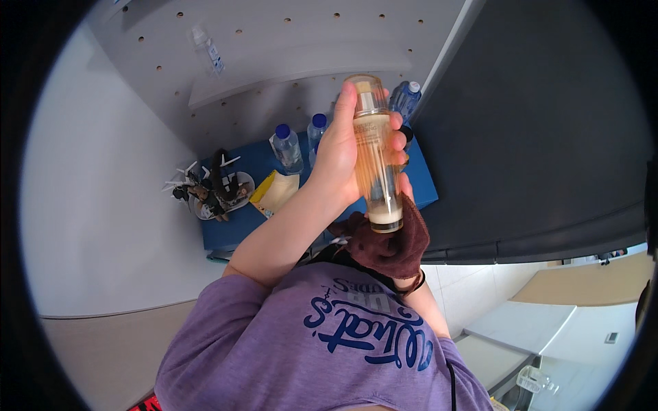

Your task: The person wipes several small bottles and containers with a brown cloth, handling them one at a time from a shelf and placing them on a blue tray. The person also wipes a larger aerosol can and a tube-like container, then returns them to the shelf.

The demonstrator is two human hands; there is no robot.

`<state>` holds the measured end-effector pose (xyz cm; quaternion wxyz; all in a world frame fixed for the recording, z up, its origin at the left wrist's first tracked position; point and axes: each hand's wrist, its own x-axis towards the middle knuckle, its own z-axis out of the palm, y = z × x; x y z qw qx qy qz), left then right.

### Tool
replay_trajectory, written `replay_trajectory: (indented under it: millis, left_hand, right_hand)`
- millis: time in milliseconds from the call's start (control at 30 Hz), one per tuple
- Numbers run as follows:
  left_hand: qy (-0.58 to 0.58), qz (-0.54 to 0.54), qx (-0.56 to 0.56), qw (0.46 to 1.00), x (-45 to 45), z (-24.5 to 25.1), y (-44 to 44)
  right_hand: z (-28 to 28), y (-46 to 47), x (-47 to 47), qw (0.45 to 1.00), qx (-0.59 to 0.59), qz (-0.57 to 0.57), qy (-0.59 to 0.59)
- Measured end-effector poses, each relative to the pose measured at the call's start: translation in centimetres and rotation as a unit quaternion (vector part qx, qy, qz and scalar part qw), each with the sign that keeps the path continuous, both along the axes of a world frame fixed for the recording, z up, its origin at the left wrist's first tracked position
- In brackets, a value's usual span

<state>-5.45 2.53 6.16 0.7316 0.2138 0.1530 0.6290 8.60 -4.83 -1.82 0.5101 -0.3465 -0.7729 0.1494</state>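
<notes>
My left hand point(336, 149) is wrapped around an amber-tinted cosmetic bottle point(378, 169) with a clear cap. The bottle is tilted, its dark base toward me, and bears printed writing. Its thumb rests beside the cap, while the fingers curl around the far side. Below the base, a brown cloth point(388, 251) covers most of my right hand point(406, 186), which holds it; one fingertip shows at its upper edge. The cloth lies close against the bottle's lower end, but whether it touches the glass I cannot tell. A dark band circles my right wrist.
Beyond my hands, a blue tabletop point(226, 234) carries water bottles point(289, 151), a yellow tissue pack point(277, 190) and a white dish point(247, 181) of figurines and model planes. Behind it is a pegboard point(267, 43) with a shelf point(308, 72). A dark panel point(519, 128) stands right.
</notes>
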Motion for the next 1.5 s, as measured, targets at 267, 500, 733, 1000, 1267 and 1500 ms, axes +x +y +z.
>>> replay_trajectory:
  millis: [267, 500, 733, 1000, 1267, 1500]
  left_hand:
    - [-0.038, 0.086, 0.049, 0.994, 1.3, -0.1, 0.9]
    - [-0.017, 0.135, 0.118, 0.984, 3.7, 0.3, 1.1]
    - [0.219, 0.110, 0.334, 0.910, 5.6, -0.9, 1.2]
    - [0.367, 0.138, 0.356, 0.848, 5.9, -4.7, -0.4]
    - [0.382, 0.373, 0.228, 0.815, 0.2, -13.5, -3.6]
    - [0.650, 0.286, 0.103, 0.696, 1.4, -22.3, -1.3]
  right_hand:
    - [-2.5, 2.8, 2.3, 0.974, -0.180, 0.087, 0.106]
    - [0.1, 4.3, 5.2, 0.944, -0.185, 0.233, 0.144]
    - [0.9, 5.7, 6.5, 0.828, -0.399, 0.292, 0.263]
    - [1.7, 6.4, 7.6, 0.972, -0.145, 0.180, -0.030]
    - [-3.8, 8.8, 11.9, 0.738, -0.403, 0.273, 0.467]
    - [-4.6, 4.1, 21.7, 0.750, -0.328, 0.243, 0.520]
